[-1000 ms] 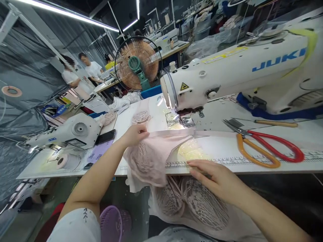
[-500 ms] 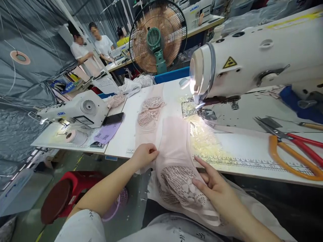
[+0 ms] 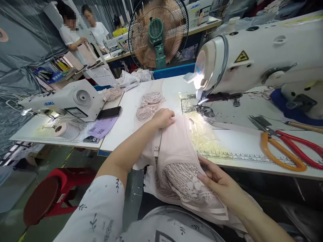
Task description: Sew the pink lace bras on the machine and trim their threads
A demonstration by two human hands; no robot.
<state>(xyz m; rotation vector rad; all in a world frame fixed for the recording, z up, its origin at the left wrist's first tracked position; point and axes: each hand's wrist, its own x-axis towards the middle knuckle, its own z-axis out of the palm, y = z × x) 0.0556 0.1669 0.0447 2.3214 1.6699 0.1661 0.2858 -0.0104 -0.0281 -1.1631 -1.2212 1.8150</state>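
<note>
Half a second ago the left hand (image 3: 163, 118) pinched the pale pink lace garment (image 3: 176, 158) at the table's near edge; now it has reached forward onto the table and grips the garment's far end, just beside the lace pieces (image 3: 148, 107) lying there. The right hand (image 3: 217, 179) has slid slightly lower, its fingers now resting on the lace panel that hangs over the table edge. A second ago the garment was stretched sideways toward the sewing machine's presser foot (image 3: 205, 111); now it lies lengthwise, front to back.
</note>
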